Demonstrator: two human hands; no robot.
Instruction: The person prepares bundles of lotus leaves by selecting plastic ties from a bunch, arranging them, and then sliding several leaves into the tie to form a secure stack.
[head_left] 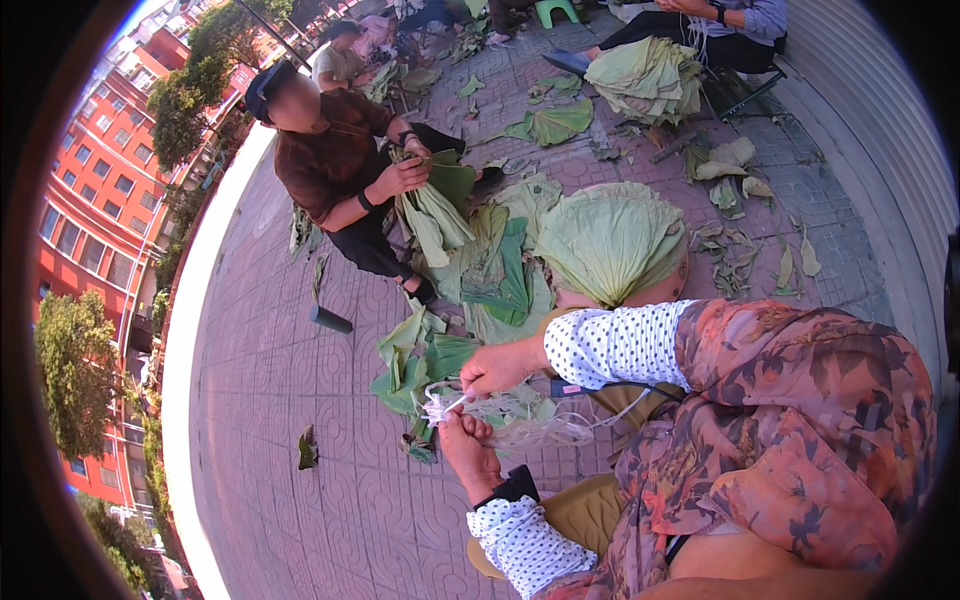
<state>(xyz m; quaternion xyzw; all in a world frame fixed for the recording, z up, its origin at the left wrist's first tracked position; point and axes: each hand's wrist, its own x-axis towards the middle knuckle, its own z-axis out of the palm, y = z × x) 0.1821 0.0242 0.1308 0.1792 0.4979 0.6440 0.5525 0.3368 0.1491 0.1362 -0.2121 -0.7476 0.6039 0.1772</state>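
Observation:
White plastic strings [437, 408] are bunched and looped between my two hands. My left hand [470, 448], with a black band at its wrist, is closed around the lower side of the bunch. Just above it, the fingers of my right hand [500, 367] pinch a strand close to the bunch. Loose, thin strands [545, 430] trail from there toward my lap. Under and beyond my hands, green leaves [450, 355] lie on the paving. A fanned stack of large pale green leaves [610, 240] rests beyond my right forearm.
Across from me, a seated person in brown [335, 150] holds folded leaves [435, 205] in both hands. A dark cylinder [330, 320] lies on the paving. Another leaf stack [645, 80] sits by a second person at the top, with leaf scraps [735, 265] near a ribbed shutter [890, 120].

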